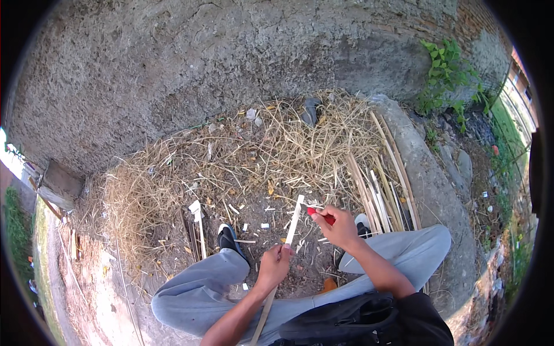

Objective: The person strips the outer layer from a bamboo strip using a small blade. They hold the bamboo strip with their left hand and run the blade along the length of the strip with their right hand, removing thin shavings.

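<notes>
My left hand (274,266) is closed around a long pale bamboo strip (294,222). The strip slants up and away from me, and its lower part runs back past my wrist over my leg. The strip's far end looks whiter and slightly wider. My right hand (339,228) grips a small red-handled knife (321,215), its handle partly covered by my fingers. The knife's front end points at the strip, just below its far tip. The blade is too small to make out clearly, and I cannot tell whether it touches the strip.
Split bamboo strips (378,199) lie in a bundle beyond my right knee. Another white-tipped strip (201,230) lies by my left shoe (229,237). Dry straw (259,150) and pale chips cover the dirt. A rough wall (231,63) rises ahead, with a green plant (447,75) at right.
</notes>
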Demonstrator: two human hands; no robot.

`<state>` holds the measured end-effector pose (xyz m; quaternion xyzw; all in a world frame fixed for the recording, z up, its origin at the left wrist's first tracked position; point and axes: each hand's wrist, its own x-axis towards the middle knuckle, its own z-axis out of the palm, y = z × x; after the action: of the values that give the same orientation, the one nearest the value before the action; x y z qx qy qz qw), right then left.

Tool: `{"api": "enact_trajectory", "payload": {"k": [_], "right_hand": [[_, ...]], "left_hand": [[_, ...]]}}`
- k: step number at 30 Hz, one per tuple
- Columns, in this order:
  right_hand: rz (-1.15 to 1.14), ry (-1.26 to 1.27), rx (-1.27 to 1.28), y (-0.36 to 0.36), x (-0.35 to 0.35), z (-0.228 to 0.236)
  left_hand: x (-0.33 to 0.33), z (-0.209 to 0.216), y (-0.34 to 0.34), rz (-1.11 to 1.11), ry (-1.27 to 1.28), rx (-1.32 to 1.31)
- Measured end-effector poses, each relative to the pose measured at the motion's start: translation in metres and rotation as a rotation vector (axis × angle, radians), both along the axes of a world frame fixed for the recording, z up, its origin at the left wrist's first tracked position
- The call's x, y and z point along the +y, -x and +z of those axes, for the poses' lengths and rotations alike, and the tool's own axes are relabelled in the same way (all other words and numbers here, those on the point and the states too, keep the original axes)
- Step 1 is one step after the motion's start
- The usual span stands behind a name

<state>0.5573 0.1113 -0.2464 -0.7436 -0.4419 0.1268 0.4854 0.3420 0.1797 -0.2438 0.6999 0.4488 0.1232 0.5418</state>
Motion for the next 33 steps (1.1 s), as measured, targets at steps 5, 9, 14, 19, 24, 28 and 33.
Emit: {"api": "enact_trajectory", "payload": {"k": [5, 9, 14, 19, 24, 28, 33], "right_hand": [[0.146, -0.032, -0.155, 0.028, -0.001, 0.012], [0.174, -0.082, -0.178, 0.032, -0.002, 0.013], [0.172, -0.054, -0.258, 0.029, -0.002, 0.008], [0.130, -0.054, -0.285, 0.027, -0.002, 0.003], [0.110, -0.093, -0.260, 0.025, 0.002, 0.001], [0.060, -0.021, -0.261, 0.013, 0.008, -0.007], [-0.060, 0.132, -0.213, -0.009, 0.015, -0.017]], "left_hand": [[0.000, 0.004, 0.001, 0.008, -0.103, -0.040], [-0.003, 0.008, -0.001, -0.003, -0.230, -0.068], [-0.008, 0.012, -0.001, -0.019, -0.340, -0.093], [-0.008, 0.011, -0.002, -0.067, -0.437, -0.120], [-0.010, 0.016, -0.001, -0.061, -0.374, -0.074], [-0.017, 0.022, -0.001, -0.076, -0.275, -0.021], [-0.023, 0.019, 0.004, -0.111, -0.300, 0.007]]}}
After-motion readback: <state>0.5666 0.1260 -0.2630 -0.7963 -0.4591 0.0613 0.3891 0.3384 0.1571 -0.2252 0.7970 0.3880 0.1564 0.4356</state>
